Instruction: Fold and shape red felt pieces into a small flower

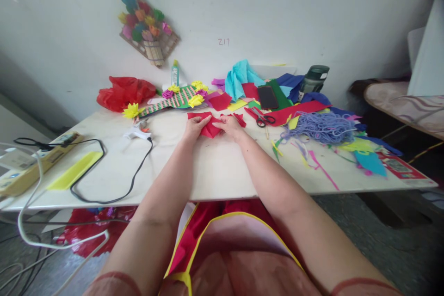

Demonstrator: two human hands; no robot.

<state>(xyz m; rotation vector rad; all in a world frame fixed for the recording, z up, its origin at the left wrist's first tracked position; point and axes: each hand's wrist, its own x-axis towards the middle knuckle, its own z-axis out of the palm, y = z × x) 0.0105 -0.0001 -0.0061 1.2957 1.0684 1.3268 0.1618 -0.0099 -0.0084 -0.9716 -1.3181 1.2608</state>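
Observation:
Over the middle of the table, a piece of red crepe paper or cloth (210, 130) lies partly folded between my hands. My left hand (197, 127) pinches its left side, thumb on top. On its right side, my right hand (229, 126) grips with thumb and fingers pressed together. Another crumpled red piece (240, 119) shows just beyond my right fingers; whether it joins the first I cannot tell. To the right lie black-handled scissors (264, 119). A white hot glue gun (139, 132) rests to the left of my hands.
Behind are a green guitar-shaped craft (169, 106) with yellow flowers, a red plastic bag (125, 93) and a glue bottle (175, 74). Rightward lie a phone (268, 97), blue-purple yarn (319, 127) and a dark bottle (314, 79). A power strip (41, 166) and black cord (133, 180) occupy the left.

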